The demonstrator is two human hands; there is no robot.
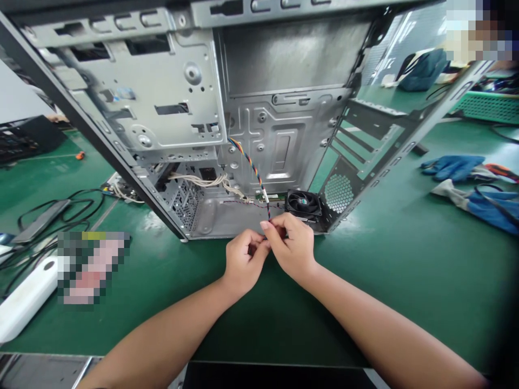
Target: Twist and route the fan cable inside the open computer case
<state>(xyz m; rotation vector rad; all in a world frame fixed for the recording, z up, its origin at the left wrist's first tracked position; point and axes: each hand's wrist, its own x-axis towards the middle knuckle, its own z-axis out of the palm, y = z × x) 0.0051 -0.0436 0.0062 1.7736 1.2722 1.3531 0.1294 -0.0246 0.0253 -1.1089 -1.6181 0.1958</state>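
A bare metal computer case (pixel 279 59) stands on the green table with its open side toward me. From its drive cage (pixel 162 86) a twisted multicoloured cable (pixel 252 166) runs down to my hands, with a white label partway along. My right hand (pixel 294 243) pinches the cable's lower part between thumb and fingers. Close beside it, fingertips almost touching, my left hand (pixel 245 258) is closed on the same cable's end; my fingers hide that end. Just behind the hands, on the case floor, sits a black cooling fan (pixel 303 203). Pale bundled wires (pixel 211 181) hang inside at the left.
To the left lie a white bar-shaped device (pixel 30 300), black cords and a grey power strip (pixel 42 220). Blue gloves (pixel 454 167) lie at the right, before a green basket (pixel 490 107). A backpack (pixel 424 70) sits farther back; a person is at the upper right.
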